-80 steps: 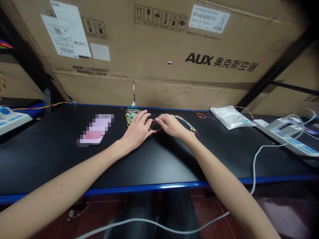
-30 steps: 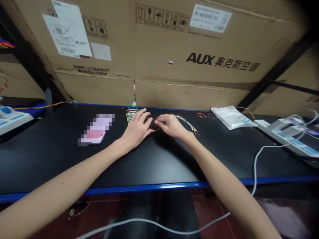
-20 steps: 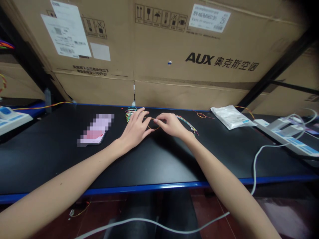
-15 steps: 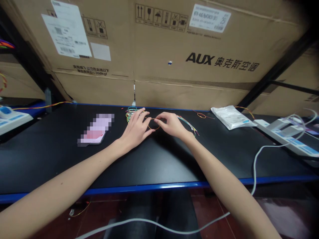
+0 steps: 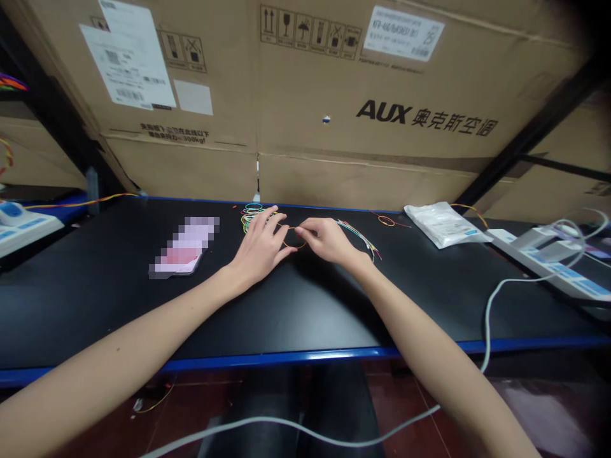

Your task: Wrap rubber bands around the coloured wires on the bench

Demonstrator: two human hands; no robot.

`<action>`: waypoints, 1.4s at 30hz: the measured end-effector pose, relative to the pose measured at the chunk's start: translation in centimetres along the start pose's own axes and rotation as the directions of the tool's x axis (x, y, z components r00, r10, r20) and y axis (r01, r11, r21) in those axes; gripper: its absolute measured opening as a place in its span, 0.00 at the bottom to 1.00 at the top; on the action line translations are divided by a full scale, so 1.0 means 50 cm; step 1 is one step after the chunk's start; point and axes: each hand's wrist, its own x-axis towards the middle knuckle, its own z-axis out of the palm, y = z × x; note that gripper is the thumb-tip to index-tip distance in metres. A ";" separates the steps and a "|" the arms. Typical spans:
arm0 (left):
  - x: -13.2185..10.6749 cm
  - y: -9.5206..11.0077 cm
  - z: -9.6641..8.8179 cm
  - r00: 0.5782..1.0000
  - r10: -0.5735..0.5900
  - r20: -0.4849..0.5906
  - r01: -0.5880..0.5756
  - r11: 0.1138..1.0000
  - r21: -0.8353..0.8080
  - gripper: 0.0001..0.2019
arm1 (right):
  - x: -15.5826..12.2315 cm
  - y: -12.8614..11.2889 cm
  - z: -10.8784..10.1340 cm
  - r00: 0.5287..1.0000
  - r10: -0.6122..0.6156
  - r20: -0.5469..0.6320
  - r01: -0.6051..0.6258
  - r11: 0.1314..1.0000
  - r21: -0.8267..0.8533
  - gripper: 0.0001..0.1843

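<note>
Near the back middle of the black, blue-edged desk [image 5: 286, 358], the person's right hand [image 5: 329, 242] pinches a thin orange wire loop [image 5: 294, 246] between thumb and forefinger. The left hand [image 5: 260, 249] sits spread, its fingers reaching the loop, though any grip is impossible to tell. Beside it lies a tangled bundle of multicoloured wire loops [image 5: 252, 218]; loose thin coloured wires [image 5: 359, 235] fan out past the right hand.

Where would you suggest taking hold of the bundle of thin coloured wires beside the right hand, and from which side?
I would pinch the bundle of thin coloured wires near its lower right end, coming from the right and above. The strands seem to draw close together there, while the other end fans out beside the right hand.
</note>
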 end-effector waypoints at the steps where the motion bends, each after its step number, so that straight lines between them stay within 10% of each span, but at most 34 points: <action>1: 0.000 0.000 0.000 1.000 -0.012 -0.008 0.012 1.000 0.005 0.15 | 0.001 -0.003 0.000 1.000 0.019 -0.024 -0.018 0.998 0.056 0.19; 12: -0.003 0.004 0.003 0.997 -0.060 -0.057 0.067 0.991 0.113 0.21 | 0.011 0.008 0.070 0.966 0.241 -0.094 -0.141 0.794 0.591 0.19; 24: -0.006 0.005 0.013 0.992 -0.120 -0.031 0.123 0.986 0.111 0.19 | 0.024 0.043 0.038 0.767 0.576 0.284 -0.321 -0.039 0.946 0.17; 32: -0.006 0.009 0.009 0.991 -0.135 0.003 0.134 0.986 0.101 0.18 | 0.024 0.047 0.038 0.788 0.561 0.253 -0.273 -0.049 0.961 0.12; 42: -0.010 0.004 0.018 0.994 -0.063 0.089 0.058 0.997 0.051 0.19 | 0.025 0.027 0.031 0.725 0.528 0.442 -0.339 -0.284 0.897 0.25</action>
